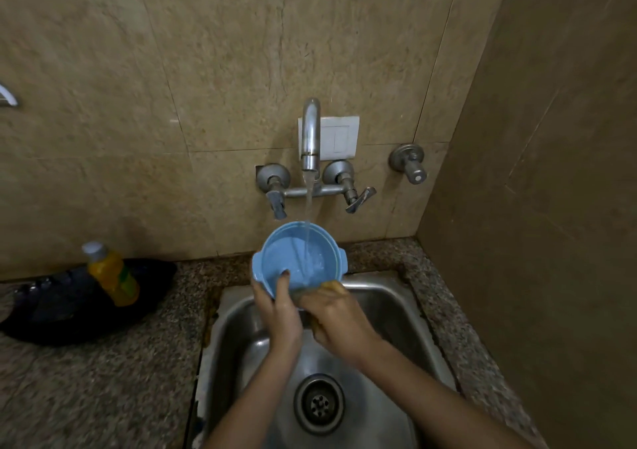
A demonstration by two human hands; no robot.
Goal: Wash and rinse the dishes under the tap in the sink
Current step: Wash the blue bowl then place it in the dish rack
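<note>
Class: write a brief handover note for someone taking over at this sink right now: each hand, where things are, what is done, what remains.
Left hand grips the blue bowl at its near rim, thumb inside.
Right hand holds a scrub pad against the same rim.
The bowl is held under the running tap, above the sink; water pours into it.
Done: bowl wetted.
Left: finish scrubbing, rinse, set it aside.

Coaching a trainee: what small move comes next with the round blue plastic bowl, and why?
Probably tip the blue bowl out: tap water pools inside it, the left hand grips its rim, the right hand holds a yellowish scrubber against its outside.
</note>
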